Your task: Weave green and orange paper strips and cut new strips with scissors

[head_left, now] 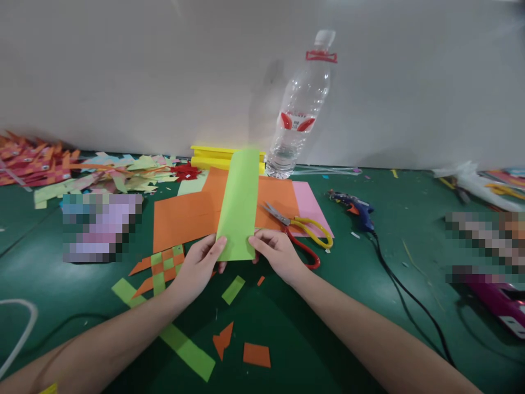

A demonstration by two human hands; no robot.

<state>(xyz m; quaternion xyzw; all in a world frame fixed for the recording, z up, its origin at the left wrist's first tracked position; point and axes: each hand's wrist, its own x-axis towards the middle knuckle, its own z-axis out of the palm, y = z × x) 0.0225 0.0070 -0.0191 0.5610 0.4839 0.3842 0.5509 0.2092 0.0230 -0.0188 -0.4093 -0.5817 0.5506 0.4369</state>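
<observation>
Between my two hands I hold a long green sheet of paper [240, 202] upright, by its lower corners. My left hand [200, 260] pinches the left corner with thumb on top; my right hand [276, 251] pinches the right one. Behind it lie orange sheets [184, 219] and a pink sheet [309, 205]. Scissors [293, 221] with yellow and red handles rest beside my right hand, partly hidden by it. Near my left wrist is a woven orange and green paper piece [166, 265], partly covered by my arm. A green strip [188, 350] lies below.
A clear plastic bottle [301, 104] stands against the wall, near a folded yellow paper [209, 158]. To the right lies a blue glue gun [356, 210] with its black cord. Paper scraps [123, 169] heap at the back left. Orange offcuts [257, 354] lie in front.
</observation>
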